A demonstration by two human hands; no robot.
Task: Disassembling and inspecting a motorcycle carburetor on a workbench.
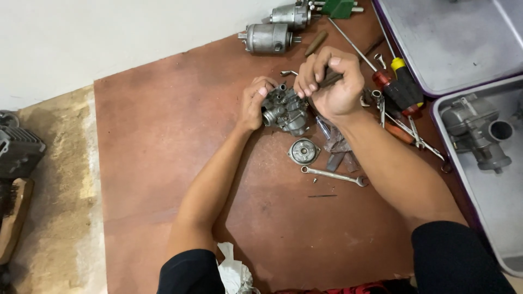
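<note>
1. Gripping the carburetor [286, 111] at mat [163, 163] centre, the left hand [253, 103] steadies it.
2. Right hand [329, 81] clenches a tool [330, 79] at its 1 o'clock.
3. Risk: tool slipping, gouging the body, or scattering small parts toward the cover [304, 151] at 6 o'clock.

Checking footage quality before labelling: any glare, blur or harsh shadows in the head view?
Head view: even, soft light; faint shadows under both forearms on the brown mat. Mild sheen on the spanner and grey tray, no blown glare. The carburettor and both hands are sharp; slight wide-angle stretch at the edges.
</note>
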